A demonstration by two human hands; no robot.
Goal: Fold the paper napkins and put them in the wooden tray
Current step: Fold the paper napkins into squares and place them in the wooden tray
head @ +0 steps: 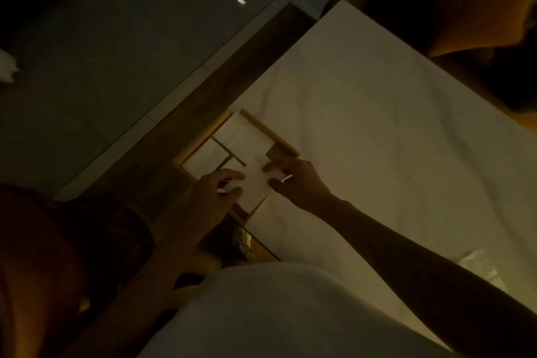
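The bed (pixel 377 131) in front of me is covered in a plain white sheet, dimly lit. My wooden tray (pixel 283 141) sits on its edge at about nine o'clock, and a crumpled clear wrapper (pixel 479 266) lies near four o'clock.

A single head-worn camera looks steeply down, close above the white cloth-covered surface (pixel 377 125). It is rolled, so that surface's dark wooden edge (pixel 232 78) runs diagonally. The scene is dim.
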